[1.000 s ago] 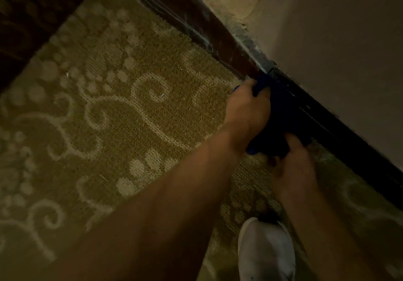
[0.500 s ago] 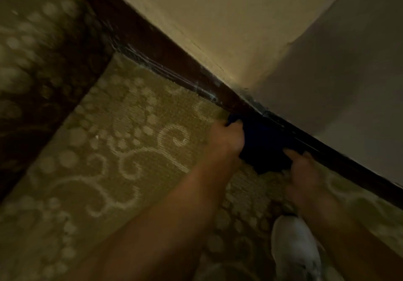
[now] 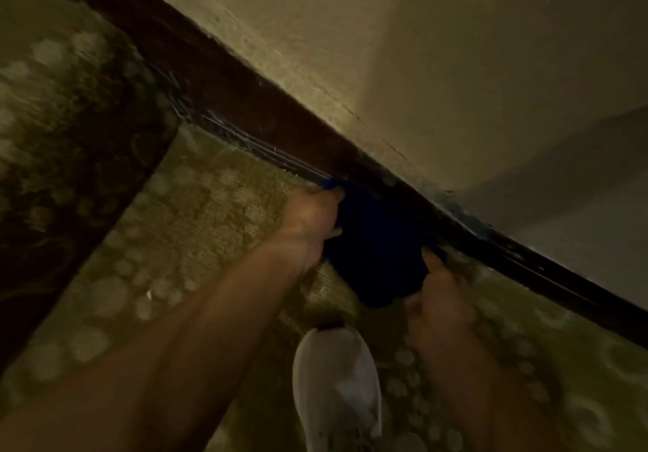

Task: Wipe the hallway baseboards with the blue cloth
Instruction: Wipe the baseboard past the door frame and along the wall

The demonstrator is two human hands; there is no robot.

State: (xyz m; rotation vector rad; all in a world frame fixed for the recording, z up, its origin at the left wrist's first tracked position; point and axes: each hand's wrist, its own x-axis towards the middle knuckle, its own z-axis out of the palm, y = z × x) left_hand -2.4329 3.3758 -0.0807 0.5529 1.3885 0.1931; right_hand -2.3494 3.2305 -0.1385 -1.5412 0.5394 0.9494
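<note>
Holding the blue cloth (image 3: 377,252) with both hands, a person bends down over the floor in a dim hallway. The left hand (image 3: 310,216) grips the cloth's left edge with its fingers curled round it, up near the top corner. The right hand (image 3: 438,294) holds the cloth's lower right side, with the thumb (image 3: 429,259) lying on top of the cloth and pinching it. The cloth is stretched between the two hands and sits right where the floor meets the wall, with its top edge touching the dark baseboard (image 3: 252,115). The baseboard is a dark brown strip that runs slanted from the upper left to the lower right, under a plain pale wall (image 3: 403,66). Some thin light lines show along the bottom of the baseboard to the left of the cloth. The carpet (image 3: 196,227) is a dull yellow-green with pale swirls and dots, and it has a darker band on the left side. A white shoe (image 3: 336,385) stands on the carpet near the bottom, between the two arms. The picture is a little blurry.
</note>
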